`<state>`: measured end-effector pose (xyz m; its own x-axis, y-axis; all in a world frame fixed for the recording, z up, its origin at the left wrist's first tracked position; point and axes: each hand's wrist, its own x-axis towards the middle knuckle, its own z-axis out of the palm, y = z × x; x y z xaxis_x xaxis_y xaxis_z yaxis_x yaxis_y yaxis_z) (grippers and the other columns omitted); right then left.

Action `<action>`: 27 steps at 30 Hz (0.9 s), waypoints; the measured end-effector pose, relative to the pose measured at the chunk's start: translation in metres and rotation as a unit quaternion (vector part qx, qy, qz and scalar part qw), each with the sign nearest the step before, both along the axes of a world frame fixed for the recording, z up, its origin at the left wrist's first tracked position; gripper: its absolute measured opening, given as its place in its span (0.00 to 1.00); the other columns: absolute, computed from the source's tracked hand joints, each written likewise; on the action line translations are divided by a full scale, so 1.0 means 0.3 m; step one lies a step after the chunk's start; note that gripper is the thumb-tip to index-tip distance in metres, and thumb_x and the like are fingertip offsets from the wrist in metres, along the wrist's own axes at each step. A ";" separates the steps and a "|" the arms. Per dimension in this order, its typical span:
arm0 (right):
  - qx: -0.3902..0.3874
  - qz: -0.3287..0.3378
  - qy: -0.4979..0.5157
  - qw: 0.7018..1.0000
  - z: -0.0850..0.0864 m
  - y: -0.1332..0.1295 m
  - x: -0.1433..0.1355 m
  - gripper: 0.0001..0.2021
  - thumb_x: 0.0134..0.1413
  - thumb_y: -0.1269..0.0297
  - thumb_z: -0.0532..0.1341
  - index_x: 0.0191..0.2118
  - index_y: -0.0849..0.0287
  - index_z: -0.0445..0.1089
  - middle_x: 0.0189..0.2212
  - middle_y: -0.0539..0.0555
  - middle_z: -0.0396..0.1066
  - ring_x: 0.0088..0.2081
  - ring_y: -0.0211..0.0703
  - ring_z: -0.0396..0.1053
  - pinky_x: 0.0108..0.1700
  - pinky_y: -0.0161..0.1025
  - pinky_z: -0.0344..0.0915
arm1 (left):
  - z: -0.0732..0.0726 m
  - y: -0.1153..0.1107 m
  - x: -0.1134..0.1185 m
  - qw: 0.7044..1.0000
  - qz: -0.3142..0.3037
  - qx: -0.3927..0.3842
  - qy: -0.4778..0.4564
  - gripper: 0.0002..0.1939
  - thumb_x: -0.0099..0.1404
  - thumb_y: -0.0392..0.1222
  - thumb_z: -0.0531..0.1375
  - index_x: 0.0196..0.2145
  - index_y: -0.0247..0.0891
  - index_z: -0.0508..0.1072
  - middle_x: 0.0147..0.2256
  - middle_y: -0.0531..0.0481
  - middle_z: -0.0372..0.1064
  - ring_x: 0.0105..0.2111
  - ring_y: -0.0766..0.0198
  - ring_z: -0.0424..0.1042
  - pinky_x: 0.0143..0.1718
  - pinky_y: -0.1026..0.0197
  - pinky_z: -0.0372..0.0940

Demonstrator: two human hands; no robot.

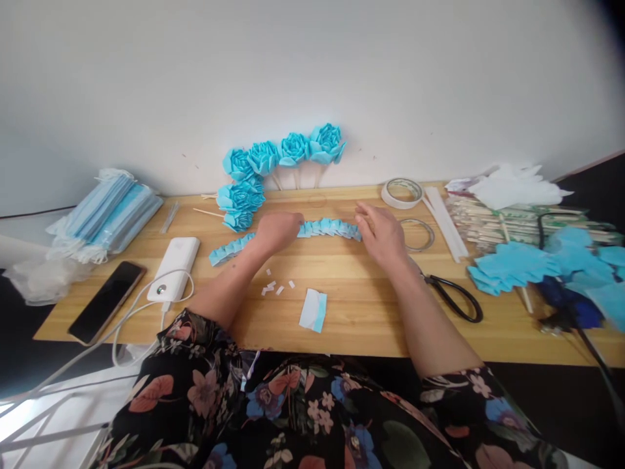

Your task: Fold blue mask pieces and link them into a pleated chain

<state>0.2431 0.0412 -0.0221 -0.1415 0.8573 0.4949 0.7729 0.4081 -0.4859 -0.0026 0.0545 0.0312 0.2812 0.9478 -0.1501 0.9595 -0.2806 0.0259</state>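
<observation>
Your left hand [278, 233] curls over the pleated blue strip [329, 227], toward the wooden tabletop's [359, 326] back edge, its grip hidden; your right hand [383, 236], fingers slightly parted, is at the right end, hold unclear.

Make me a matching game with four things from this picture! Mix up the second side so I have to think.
Column one:
1. phone
2. pleated strip
3. power bank
4. flowers

Column two:
A. blue, close to the wall
B. white, with a cable plugged in
C. stretches between the left hand and the right hand
D. black-faced, lying flat

Right pairs: 1-D, 2-C, 3-B, 4-A
</observation>
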 end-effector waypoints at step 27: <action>-0.023 -0.008 0.000 1.000 0.016 0.002 0.007 0.21 0.65 0.64 0.49 0.60 0.60 0.67 0.47 0.61 0.78 0.48 0.56 0.74 0.51 0.53 0.69 | -0.014 0.055 0.204 0.992 -0.109 -0.011 -0.056 0.22 0.71 0.37 0.46 0.51 0.38 0.77 0.48 0.42 0.77 0.48 0.50 0.75 0.46 0.55 0.66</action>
<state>0.2452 0.0419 -0.0173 -0.1277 0.8815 0.4545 0.7785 0.3730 -0.5048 0.0585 0.0709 0.0269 0.4960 0.8591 -0.1262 0.8665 -0.4801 0.1368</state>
